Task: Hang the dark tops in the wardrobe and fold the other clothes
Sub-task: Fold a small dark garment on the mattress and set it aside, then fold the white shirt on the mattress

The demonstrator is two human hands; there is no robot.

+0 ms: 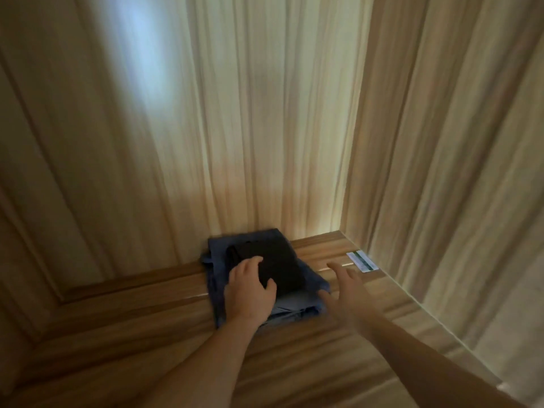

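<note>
A folded blue garment (pixel 294 304) lies on the wooden floor of the wardrobe (pixel 147 334), against the back wall. On top of it sits a smaller folded black garment (pixel 279 260). My left hand (pixel 250 293) rests flat on the black garment's near left part, fingers spread over it. To the right of the pile hovers my right hand (pixel 344 287), fingers apart and empty, its thumb close to the blue garment's right edge.
Pale wooden walls close in on the left (pixel 73 172), at the back (pixel 265 128) and on the right (pixel 456 157). A small white and green label (pixel 362 261) sticks to the floor at the right wall's foot.
</note>
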